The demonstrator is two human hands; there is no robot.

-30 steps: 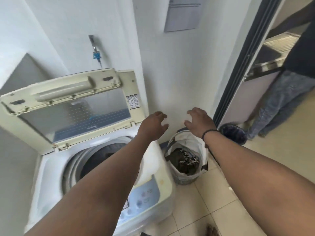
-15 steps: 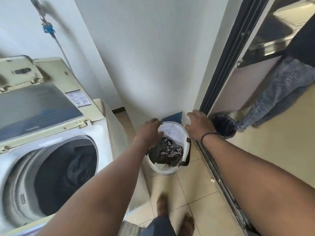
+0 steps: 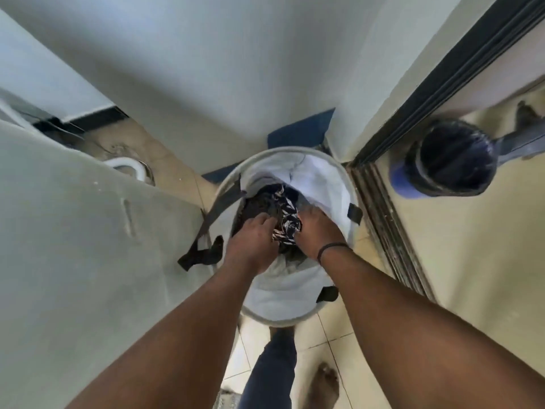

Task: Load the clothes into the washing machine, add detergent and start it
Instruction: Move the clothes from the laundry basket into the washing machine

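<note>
Both hands have dropped from the hamper's rim into it since half a second ago, and the view has tipped straight down, so the washer drum is gone from sight. Left hand (image 3: 253, 243) and right hand (image 3: 317, 231) now flank the clothes (image 3: 283, 214) in the hamper (image 3: 348, 184), fingers curled into the bundle from either side. Clothes lie directly under and between the fingers, both hands equally near. Washer (image 3: 73, 231) stands left of the hamper.

Matt white fabric hamper (image 3: 330, 184), crumpled patterned cloth (image 3: 284, 222), glossy floor tiles (image 3: 477, 246)
</note>
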